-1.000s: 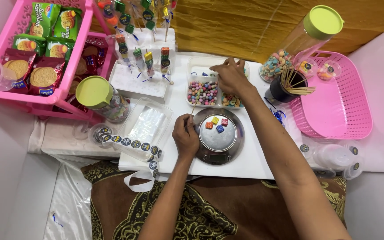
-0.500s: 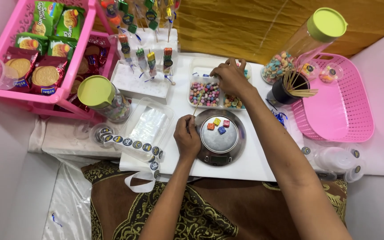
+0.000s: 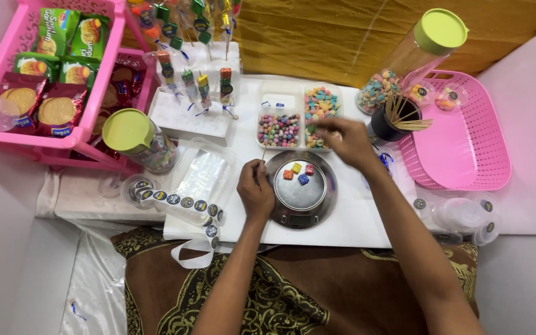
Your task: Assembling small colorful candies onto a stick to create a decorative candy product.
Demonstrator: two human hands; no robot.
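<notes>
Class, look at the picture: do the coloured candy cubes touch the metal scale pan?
Touching. The head view shows the candy cubes lying directly on the scale pan, with no gap beneath.

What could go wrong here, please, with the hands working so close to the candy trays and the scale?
The right hand hovers over the candy tray; a careless sweep might scatter sweets. The four loose candies on the scale pan could roll off if it is bumped. The left hand sits against the pan's rim and could skew weighing.
</notes>
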